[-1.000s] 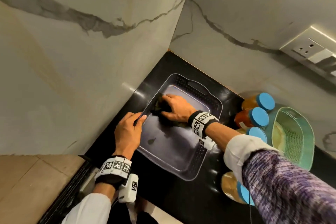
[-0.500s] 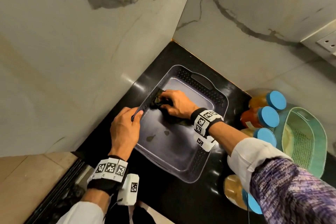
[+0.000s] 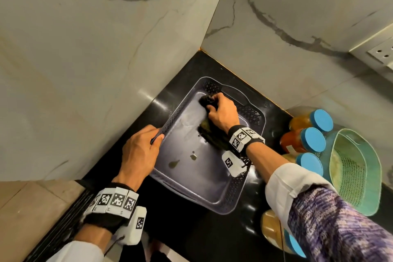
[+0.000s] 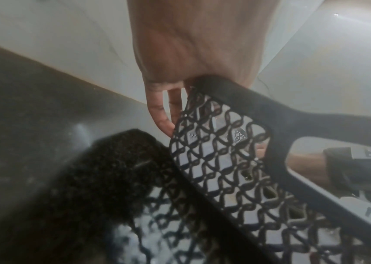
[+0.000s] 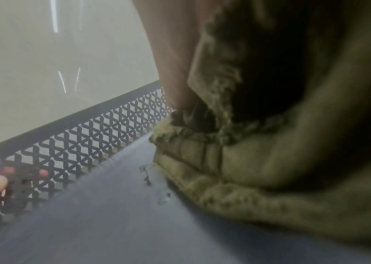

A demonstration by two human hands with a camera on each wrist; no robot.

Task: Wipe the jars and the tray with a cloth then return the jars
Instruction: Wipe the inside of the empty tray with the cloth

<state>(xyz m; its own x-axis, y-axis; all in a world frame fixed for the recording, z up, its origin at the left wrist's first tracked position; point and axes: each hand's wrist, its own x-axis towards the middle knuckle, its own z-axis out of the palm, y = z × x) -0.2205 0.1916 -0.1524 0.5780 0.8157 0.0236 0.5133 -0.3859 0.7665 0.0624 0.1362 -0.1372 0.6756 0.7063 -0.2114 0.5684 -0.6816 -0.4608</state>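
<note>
A grey tray (image 3: pixel 204 189) with lattice walls lies on the black counter in the corner. My left hand (image 3: pixel 140 151) pinches its left rim (image 4: pixel 236 92), thumb inside, fingers outside. My right hand (image 3: pixel 223 115) grips a crumpled olive-green cloth (image 3: pixel 207 100) and presses it on the tray floor at the far end; in the right wrist view the cloth (image 5: pixel 259 160) fills the right side over the grey floor (image 5: pixel 112 223). A few wet spots (image 3: pixel 173 164) sit on the floor. Several jars with blue lids (image 3: pixel 312 139) stand right of the tray.
A green perforated basket (image 3: pixel 355 168) lies right of the jars. One more blue-lidded jar (image 3: pixel 274 229) stands near the front edge under my right sleeve. Marble walls close the corner at left and back; a socket plate (image 3: pixel 380 53) is on the right wall.
My right hand has slid the cloth from the tray's left side toward the far end. My left hand keeps its hold on the left rim.
</note>
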